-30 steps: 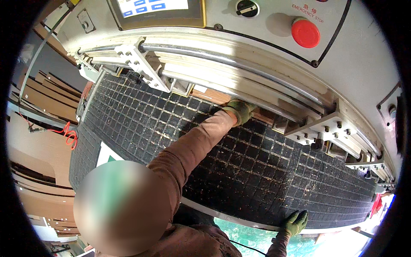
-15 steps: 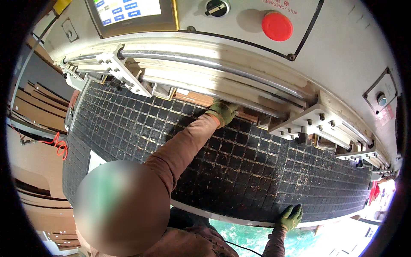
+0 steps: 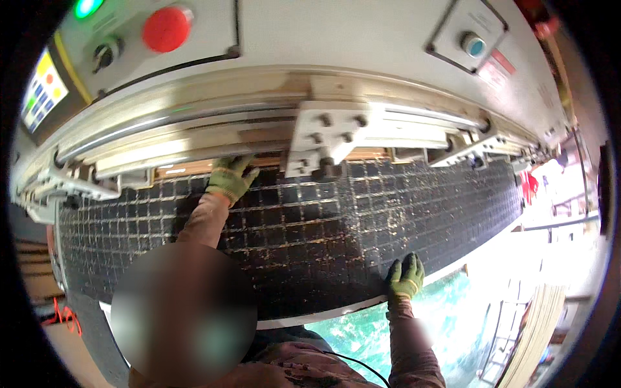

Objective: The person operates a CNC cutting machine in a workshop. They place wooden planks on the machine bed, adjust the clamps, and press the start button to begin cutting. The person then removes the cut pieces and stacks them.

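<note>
My left hand, in a green knit glove, reaches to the far side of the black gridded work surface. Its fingers are apart and touch or lie just beside a strip of wood under the metal rails; the fingertips are partly hidden there. More wood shows further right, behind a white bracket. At the near edge, my right hand, also gloved in green, rests with its fingers stretched out on the black surface and holds nothing.
Long metal rails with bolted brackets run across the far side. Above them are a red mushroom button, a rotary switch and a screen. Wood chips speckle the surface. A coiled orange hose hangs at left.
The view has turned right, so the controls and rails appear further left. My left hand stays by the wood, its fingers now more visibly apart. My right hand remains at the near edge.
</note>
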Demonstrator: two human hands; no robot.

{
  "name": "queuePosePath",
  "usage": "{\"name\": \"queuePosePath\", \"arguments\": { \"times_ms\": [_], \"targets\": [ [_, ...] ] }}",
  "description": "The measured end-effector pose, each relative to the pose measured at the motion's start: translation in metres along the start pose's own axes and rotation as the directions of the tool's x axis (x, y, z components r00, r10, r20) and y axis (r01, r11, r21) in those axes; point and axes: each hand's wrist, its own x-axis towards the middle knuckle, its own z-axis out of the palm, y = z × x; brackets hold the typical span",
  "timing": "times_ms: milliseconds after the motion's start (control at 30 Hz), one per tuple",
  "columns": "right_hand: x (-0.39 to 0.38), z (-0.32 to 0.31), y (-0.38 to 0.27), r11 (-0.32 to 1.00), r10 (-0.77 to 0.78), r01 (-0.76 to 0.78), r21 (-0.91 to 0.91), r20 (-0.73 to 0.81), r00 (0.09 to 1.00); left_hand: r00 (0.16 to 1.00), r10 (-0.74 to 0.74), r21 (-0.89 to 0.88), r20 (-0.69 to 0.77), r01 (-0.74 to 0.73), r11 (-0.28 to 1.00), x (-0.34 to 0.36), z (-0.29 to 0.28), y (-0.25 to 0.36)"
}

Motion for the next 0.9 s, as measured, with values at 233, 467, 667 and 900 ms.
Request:
{"name": "queuePosePath", "arguments": {
  "times_ms": [233, 467, 667, 900],
  "targets": [
    [-0.003, -0.005, -0.004, 0.997, 0.07, -0.071, 0.02, 0.031, 0.997, 0.953, 0.099, 0.059, -0.287, -0.085, 0.995, 0.0, 0.041, -0.004],
    [-0.007, -0.006, -0.005, 0.997, 0.074, -0.074, -0.004, -0.002, 0.997, 0.888, 0.195, 0.047, -0.417, -0.193, 0.98, 0.007, 0.041, 0.0],
    [-0.002, -0.007, -0.008, 0.995, 0.097, -0.096, -0.01, 0.046, 0.994, 0.925, 0.14, 0.076, -0.354, -0.121, 0.99, 0.0, 0.041, -0.004],
    [-0.007, -0.007, -0.004, 0.995, 0.102, -0.102, -0.004, 0.013, 0.995, 0.953, -0.004, 0.041, -0.304, 0.017, 0.999, -0.016, 0.005, 0.017]
  ]
}}
